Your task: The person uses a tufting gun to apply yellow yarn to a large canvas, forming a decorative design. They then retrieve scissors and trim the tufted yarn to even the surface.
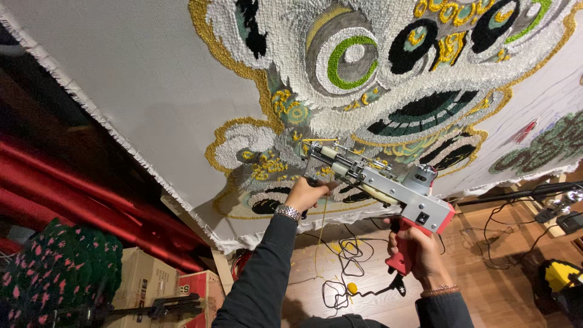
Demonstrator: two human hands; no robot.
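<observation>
Yellow yarn (320, 228) drops from the tufting gun (376, 182) we hold against the stretched white cloth (152, 79), its needle end touching the fabric at about ten o'clock from the gun's body. Our right hand (419, 246) is wrapped tight round the red pistol grip at four o'clock of the tool, fingers fully closed on it. Our left hand (305, 194), with a metal watch (287, 212) at the wrist, grips the front handle under the silver frame, fingers curled narrow round it; that handle itself is mostly hidden by the fist. The cloth carries a tufted design in white, gold, green and black, with a round green-ringed eye (351, 61) at twelve o'clock from the gun. Below us, black cable (343, 267) loops across the wooden floor (498, 291) at six o'clock. Cardboard boxes (152, 279) stand at eight o'clock, beside red drapery (73, 182).
</observation>
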